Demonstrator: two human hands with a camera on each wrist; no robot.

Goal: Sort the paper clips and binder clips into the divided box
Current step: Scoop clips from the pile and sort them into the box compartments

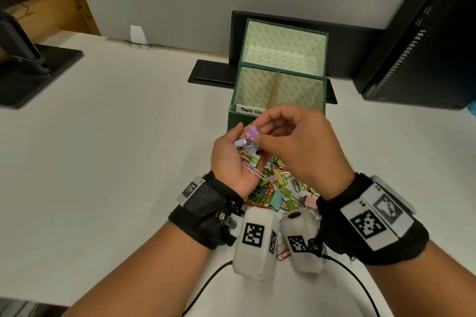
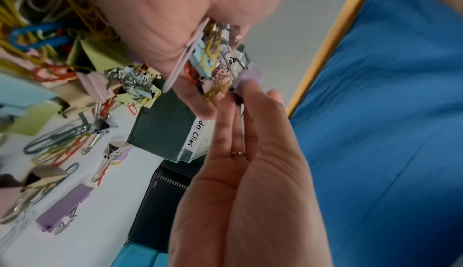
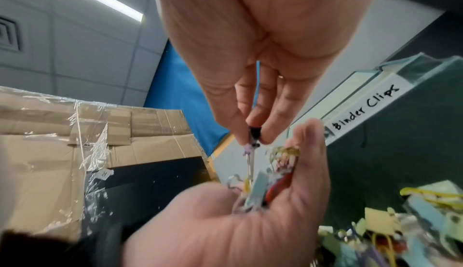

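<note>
My left hand [image 1: 238, 151] is cupped palm up just in front of the green divided box [image 1: 240, 120], holding a handful of mixed clips [image 1: 248, 155]. Above that handful my right hand [image 1: 258, 133] pinches a purple binder clip [image 1: 252, 133] between thumb and fingertips; the same binder clip [image 2: 251, 79] shows in the left wrist view. A cardboard divider [image 1: 273, 90] splits the box into two compartments. Labels on the front rim read "Paper Clips" [image 1: 251, 110] and "Binder Clips" [image 3: 365, 110]. A pile of coloured paper and binder clips [image 1: 279, 187] lies on the white table under my hands.
The box's open lid [image 1: 283, 43] stands behind it against a black panel. A black computer tower [image 1: 425, 46] stands at the right, a monitor base [image 1: 38, 71] at the left. A black cable hatch [image 1: 211, 73] lies left of the box. A taped cardboard carton [image 3: 75, 132] sits off to the side.
</note>
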